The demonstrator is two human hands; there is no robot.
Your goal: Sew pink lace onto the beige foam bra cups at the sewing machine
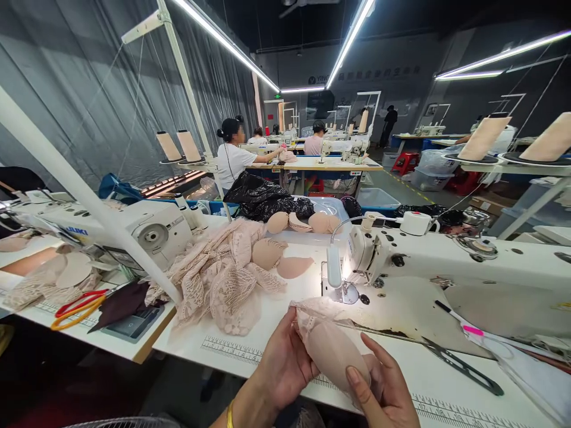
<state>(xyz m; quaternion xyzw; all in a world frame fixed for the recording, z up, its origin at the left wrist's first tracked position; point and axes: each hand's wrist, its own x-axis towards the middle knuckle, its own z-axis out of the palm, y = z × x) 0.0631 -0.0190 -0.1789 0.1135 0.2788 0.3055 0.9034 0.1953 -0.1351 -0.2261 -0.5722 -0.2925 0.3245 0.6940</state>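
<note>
Between my two hands is a beige moulded bra cup (pixel 332 351) with sheer lace along its upper edge, held just in front of the sewing machine needle area. My left hand (pixel 285 359) closes on the cup's left side, pinching the lace at the top corner. On the right end, my right hand (pixel 383 389) grips with the thumb on the cup's face and the other fingers partly behind it. The lit sewing machine (pixel 366 255) stands beyond. A heap of beige lace (pixel 227 273) lies to the left, beside a loose flat cup piece (pixel 295 267).
Black thread snips (pixel 464 365) lie on the right of the table. Several cups rest in a clear plastic bin (pixel 321 238) behind the lace. Red-and-orange-handled scissors (pixel 80 306) lie on the left table by a second sewing machine (pixel 151 232). A seated co-worker (pixel 236 157) is farther ahead.
</note>
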